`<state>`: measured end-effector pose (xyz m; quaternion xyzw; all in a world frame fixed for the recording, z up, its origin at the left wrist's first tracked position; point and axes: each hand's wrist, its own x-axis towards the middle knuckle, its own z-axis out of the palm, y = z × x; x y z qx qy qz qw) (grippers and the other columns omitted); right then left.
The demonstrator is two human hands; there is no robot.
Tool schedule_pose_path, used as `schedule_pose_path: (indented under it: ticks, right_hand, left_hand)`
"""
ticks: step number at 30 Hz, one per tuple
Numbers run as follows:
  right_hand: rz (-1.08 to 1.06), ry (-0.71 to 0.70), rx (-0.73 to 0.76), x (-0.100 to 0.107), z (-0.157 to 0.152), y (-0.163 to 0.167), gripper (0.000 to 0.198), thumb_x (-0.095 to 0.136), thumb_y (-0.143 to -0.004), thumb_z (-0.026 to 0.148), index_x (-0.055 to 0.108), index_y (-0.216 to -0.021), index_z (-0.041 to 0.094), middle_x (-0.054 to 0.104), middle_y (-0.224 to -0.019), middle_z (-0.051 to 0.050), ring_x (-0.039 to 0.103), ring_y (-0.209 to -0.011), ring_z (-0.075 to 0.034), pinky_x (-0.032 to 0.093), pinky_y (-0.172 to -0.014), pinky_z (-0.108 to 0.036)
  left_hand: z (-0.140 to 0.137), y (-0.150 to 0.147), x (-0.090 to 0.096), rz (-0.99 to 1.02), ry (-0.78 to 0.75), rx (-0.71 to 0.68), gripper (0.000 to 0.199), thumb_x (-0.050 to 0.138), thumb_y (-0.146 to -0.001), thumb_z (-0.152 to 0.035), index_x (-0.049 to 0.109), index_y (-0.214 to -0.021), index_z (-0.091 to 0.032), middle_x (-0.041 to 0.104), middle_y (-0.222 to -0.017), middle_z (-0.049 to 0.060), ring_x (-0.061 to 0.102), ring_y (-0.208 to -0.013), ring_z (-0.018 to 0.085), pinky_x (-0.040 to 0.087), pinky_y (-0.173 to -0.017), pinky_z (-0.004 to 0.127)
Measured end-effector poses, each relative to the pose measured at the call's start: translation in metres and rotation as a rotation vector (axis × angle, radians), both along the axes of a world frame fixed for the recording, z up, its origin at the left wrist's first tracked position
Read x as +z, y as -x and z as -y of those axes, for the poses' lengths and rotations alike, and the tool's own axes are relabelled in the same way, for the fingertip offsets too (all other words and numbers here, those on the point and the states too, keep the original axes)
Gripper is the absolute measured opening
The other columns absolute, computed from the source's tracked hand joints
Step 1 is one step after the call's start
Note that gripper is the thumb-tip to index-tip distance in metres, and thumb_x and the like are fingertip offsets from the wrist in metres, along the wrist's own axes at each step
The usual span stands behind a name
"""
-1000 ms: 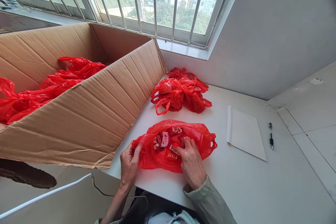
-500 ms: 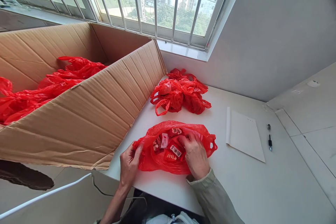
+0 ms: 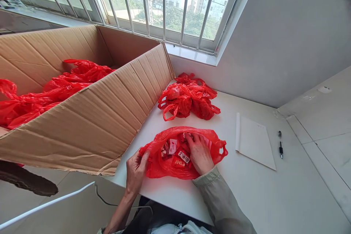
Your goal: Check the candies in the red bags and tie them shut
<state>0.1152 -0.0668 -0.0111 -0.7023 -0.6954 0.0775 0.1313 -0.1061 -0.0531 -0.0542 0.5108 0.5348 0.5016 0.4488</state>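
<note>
A red plastic bag point(image 3: 167, 171) lies on the white table with its mouth spread wide. Inside it are several small wrapped packets, among them a pink-and-white packet point(image 3: 173, 146) and a red packet with a white label point(image 3: 183, 156). My left hand point(image 3: 136, 170) pinches the bag's left rim between thumb and fingers. Reaching into the bag from the right, my right hand point(image 3: 200, 152) has its fingers stretched over the packets at the far side. Its fingertips are partly hidden among them, and I see nothing lifted in it.
Behind the open bag sits a pile of tied red bags point(image 3: 189, 98). A large cardboard box point(image 3: 109, 113) on the left holds more red bags point(image 3: 60, 87). To the right lie a white notepad point(image 3: 256, 140) and a black pen point(image 3: 281, 150). A barred window point(image 3: 164, 7) is at the back.
My right hand has shifted slightly left and farther into the bag, its fingers now straighter over the packets. My left hand keeps its hold on the rim.
</note>
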Motion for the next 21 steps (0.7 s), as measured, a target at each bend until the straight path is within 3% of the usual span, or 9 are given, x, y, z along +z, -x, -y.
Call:
schedule_pose_path:
  ticks: [5,11,16,18,21]
  right_hand:
    - [-0.062,-0.009,0.128,-0.006,0.012,-0.001,0.039,0.047,-0.094,0.024,0.056,-0.132,0.027,0.053,-0.132,-0.009,0.044,-0.124,-0.027,0.042,-0.103,-0.045]
    - [-0.012,0.013,0.037,-0.002,0.016,0.008,0.041,0.054,-0.091,0.031,0.056,-0.132,0.022,0.048,-0.138,-0.014,0.038,-0.131,-0.033,0.038,-0.106,-0.053]
    - [-0.08,0.031,0.315,-0.004,0.017,0.021,0.069,0.071,-0.079,0.034,0.042,-0.141,0.037,0.034,-0.153,-0.007,0.029,-0.14,-0.035,0.033,-0.108,-0.059]
    - [-0.085,0.045,0.368,-0.007,0.015,0.024,0.071,0.073,-0.077,0.033,0.042,-0.14,0.042,0.035,-0.153,-0.004,0.029,-0.14,-0.034,0.033,-0.107,-0.06]
    - [-0.067,0.046,0.291,-0.008,0.013,0.024,0.066,0.07,-0.08,0.025,0.045,-0.139,0.038,0.044,-0.147,-0.007,0.032,-0.138,-0.034,0.032,-0.108,-0.059]
  left_hand:
    - [0.0,0.0,-0.003,0.061,0.023,0.005,0.036,0.062,-0.083,-0.047,0.071,-0.096,-0.014,0.067,-0.076,0.002,0.058,-0.066,0.017,0.047,-0.056,0.021]
    - [0.0,0.002,-0.006,0.119,0.021,0.041,0.034,0.063,-0.081,-0.047,0.069,-0.087,-0.014,0.064,-0.069,0.001,0.055,-0.059,0.016,0.046,-0.053,0.021]
    - [0.0,0.003,-0.005,0.153,0.024,0.027,0.033,0.065,-0.08,-0.047,0.068,-0.085,-0.015,0.064,-0.067,0.001,0.058,-0.06,0.018,0.049,-0.055,0.023]
    - [-0.001,0.003,-0.005,0.156,0.018,0.034,0.033,0.066,-0.079,-0.047,0.068,-0.084,-0.015,0.063,-0.067,0.001,0.057,-0.06,0.017,0.049,-0.055,0.023]
    - [-0.002,0.003,-0.004,0.151,-0.002,0.065,0.032,0.066,-0.078,-0.047,0.067,-0.08,-0.015,0.063,-0.068,0.001,0.056,-0.063,0.016,0.049,-0.06,0.022]
